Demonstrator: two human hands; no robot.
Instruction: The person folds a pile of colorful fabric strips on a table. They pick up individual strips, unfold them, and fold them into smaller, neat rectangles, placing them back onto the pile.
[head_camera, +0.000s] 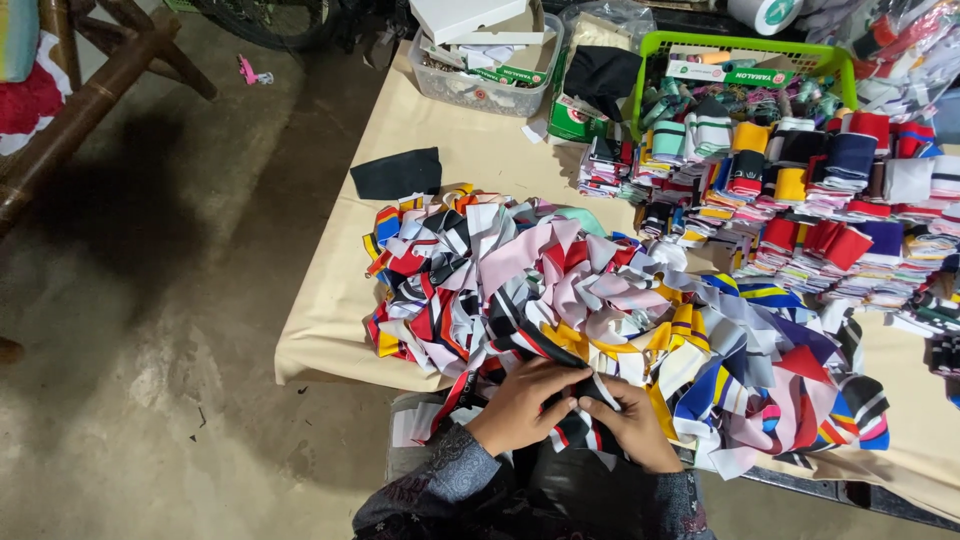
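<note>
Fabric strips (620, 330) are heaped on the beige-covered table (330, 330); folded stacks (820, 200) lie beyond, before a green basket (745, 45). At the near edge, one black-and-white strip (580, 395) is pinched by the left hand (525, 405) and the right hand (635, 425).

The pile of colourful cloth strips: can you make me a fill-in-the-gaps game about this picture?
1. Both hands, left hand and right hand, pinch a strip that is black and ____.
2. The basket at the back of the table is coloured ____.
3. A flat black cloth piece lies alone ____ the pile of strips, toward the table's far corner.

Missing words: white; green; beyond
</note>
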